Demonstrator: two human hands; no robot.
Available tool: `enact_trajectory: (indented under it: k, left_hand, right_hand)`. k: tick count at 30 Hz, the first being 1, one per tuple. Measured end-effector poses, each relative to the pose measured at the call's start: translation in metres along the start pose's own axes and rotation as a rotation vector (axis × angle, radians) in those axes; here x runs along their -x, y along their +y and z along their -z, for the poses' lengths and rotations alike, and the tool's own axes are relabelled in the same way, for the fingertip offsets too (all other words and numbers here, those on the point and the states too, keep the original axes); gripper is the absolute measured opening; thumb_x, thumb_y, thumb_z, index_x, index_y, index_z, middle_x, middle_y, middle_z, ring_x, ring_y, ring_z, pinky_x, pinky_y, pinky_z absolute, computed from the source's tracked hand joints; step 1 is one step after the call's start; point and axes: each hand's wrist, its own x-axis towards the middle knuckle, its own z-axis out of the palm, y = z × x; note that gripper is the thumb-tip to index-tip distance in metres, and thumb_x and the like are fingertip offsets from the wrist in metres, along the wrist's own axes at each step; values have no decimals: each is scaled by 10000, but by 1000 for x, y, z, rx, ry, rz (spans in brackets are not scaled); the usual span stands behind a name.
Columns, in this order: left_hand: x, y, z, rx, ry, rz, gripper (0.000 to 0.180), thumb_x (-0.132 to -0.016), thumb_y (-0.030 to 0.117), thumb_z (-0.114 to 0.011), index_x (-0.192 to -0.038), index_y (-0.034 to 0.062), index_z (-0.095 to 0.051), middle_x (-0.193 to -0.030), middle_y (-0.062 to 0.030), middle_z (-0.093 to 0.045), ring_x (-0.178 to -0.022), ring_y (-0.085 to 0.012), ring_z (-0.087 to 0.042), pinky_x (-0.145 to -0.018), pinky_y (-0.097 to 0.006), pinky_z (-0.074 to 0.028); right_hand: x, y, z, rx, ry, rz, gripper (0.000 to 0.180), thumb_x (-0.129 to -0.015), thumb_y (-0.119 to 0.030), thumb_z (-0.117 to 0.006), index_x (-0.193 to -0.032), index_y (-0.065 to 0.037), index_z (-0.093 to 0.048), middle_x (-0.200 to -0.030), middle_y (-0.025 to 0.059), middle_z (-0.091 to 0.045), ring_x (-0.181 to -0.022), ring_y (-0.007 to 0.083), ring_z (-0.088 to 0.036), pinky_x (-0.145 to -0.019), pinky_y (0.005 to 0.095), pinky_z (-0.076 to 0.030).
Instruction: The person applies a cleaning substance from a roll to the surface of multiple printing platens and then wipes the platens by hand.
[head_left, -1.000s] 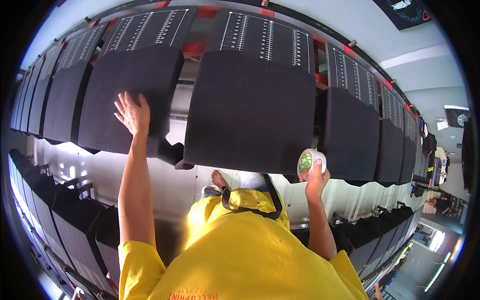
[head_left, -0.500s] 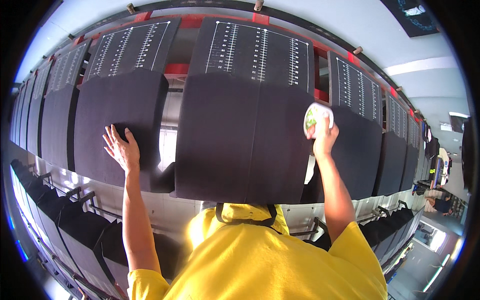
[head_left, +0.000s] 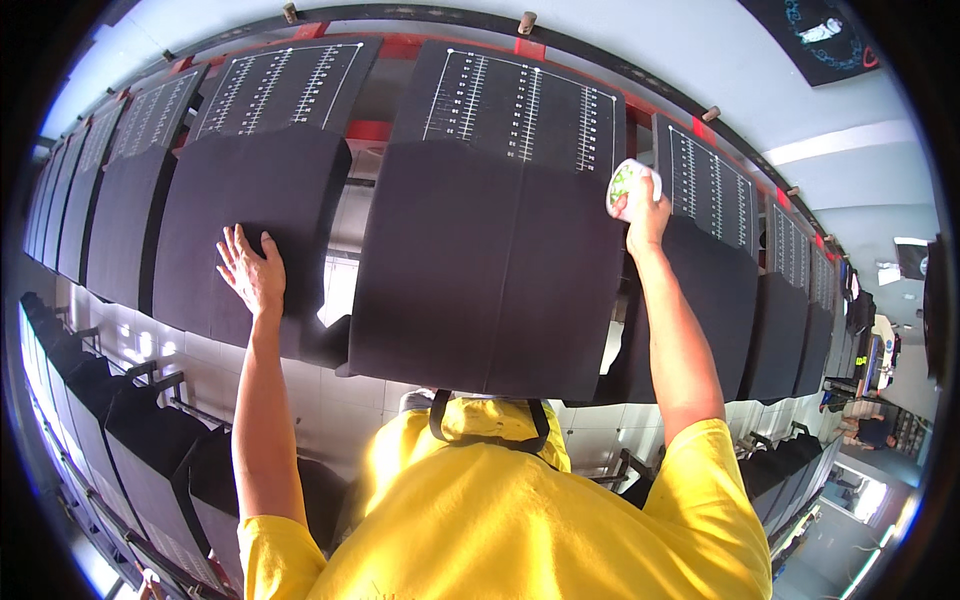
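My left hand [head_left: 255, 275] lies flat with fingers spread on a black cloth [head_left: 235, 185], which is drawn over a board left of centre. In my right hand [head_left: 647, 220] is a white rounded object with green marks [head_left: 624, 186], pinched between thumb and fingers; its exact kind I cannot make out. It is over the right edge of the middle board [head_left: 560, 110], near that board's black cloth [head_left: 450, 270]; whether it touches is unclear. White ruler-like scales show on the boards' bare far ends.
More cloth-covered boards stand in a row to the left [head_left: 128, 220] and right [head_left: 778, 330]. A red frame [head_left: 367, 131] and a dark rail [head_left: 420, 12] run behind them. Another row of black-covered boards [head_left: 150, 450] is at lower left. Someone in dark clothing [head_left: 877, 432] is far right.
My right hand has moved farther away along the board edge with the white object. My left hand stays flat on the cloth. The whole view has shifted slightly.
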Motion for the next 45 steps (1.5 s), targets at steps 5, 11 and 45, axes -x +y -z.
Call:
enact_trajectory:
  k: [5,11,45]
  left_hand:
    - [-2,-2,-1,44,25,0,619,-979,426,-454,-1480,66,-405,-1583,-114,-325,-1497,-306,-205,-1212,-513,-105]
    - [0,-7,-2,61,25,-26,635,-975,441,-460,-1477,56,-408,-1586,-127,-316,-1496,-331,-201,-1210,-523,-104]
    - [3,-7,-1,-29,3,-31,599,-992,403,-425,-1497,86,-372,-1592,-102,-304,-1498,-311,-193,-1205,-539,-115]
  right_hand:
    - [80,4,25,104,-102,-26,436,-990,-383,-563,-864,35,-570,-554,97,-548,-432,198,-545,-428,328,-450]
    - [229,4,56,206,-66,-96,504,-998,-404,-519,-711,9,-551,-510,102,-531,-407,193,-526,-430,321,-442]
    - [-22,6,-33,95,-14,76,419,-988,-370,-572,-867,31,-596,-548,91,-544,-424,193,-540,-398,333,-440]
